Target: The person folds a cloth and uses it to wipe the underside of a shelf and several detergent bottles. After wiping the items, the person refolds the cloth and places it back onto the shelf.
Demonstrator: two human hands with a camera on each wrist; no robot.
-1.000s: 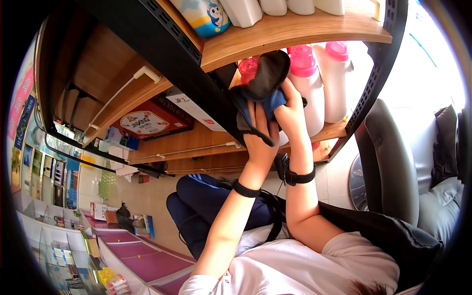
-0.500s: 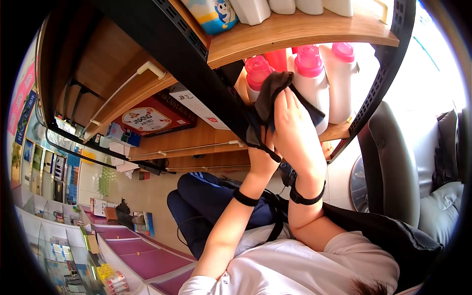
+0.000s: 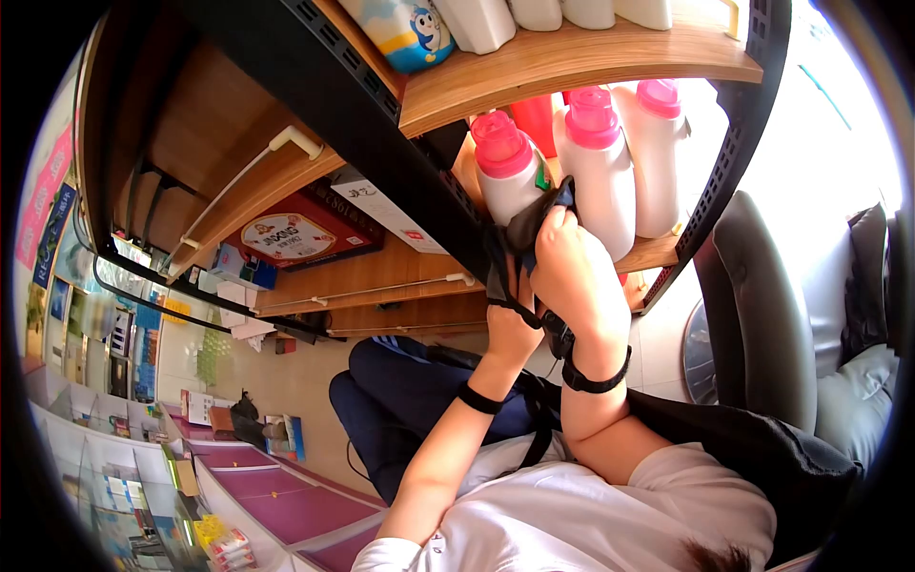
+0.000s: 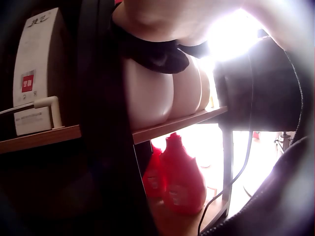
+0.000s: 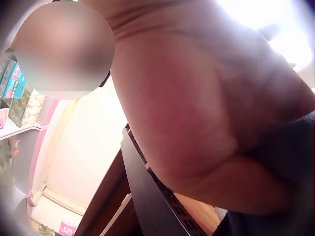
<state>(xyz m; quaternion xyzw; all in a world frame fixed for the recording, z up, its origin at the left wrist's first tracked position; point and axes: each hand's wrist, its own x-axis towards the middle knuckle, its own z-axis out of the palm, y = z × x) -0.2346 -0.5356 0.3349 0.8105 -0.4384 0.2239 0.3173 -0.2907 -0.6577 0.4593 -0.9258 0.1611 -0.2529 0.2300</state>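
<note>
A dark grey and blue cloth [image 3: 534, 229] is bunched between both hands, in front of a white bottle [image 3: 513, 195] with a pink cap on the shelf. My right hand [image 3: 576, 262] grips the cloth's right side, knuckles up in the head view. Lower and to the left, my left hand [image 3: 515, 324] holds the cloth's near end, its fingers partly covered by the fabric. In the left wrist view the cloth [image 4: 152, 56] hangs dark against the white bottles. The right wrist view shows the right hand [image 5: 182, 108] close up, with dark fabric [image 5: 275, 152] beneath it.
Two more pink-capped white bottles [image 3: 602, 181] stand to the right. A black perforated shelf post [image 3: 353, 105] runs close by the hands' left. The upper wooden shelf [image 3: 572, 86] overhangs them. Red bottles [image 4: 182, 182] stand one shelf lower. A black chair [image 3: 758, 315] is at right.
Both hands and the cloth have come down from the left bottle's cap, which now shows along with its upper body. The right hand has turned so its back faces up.
</note>
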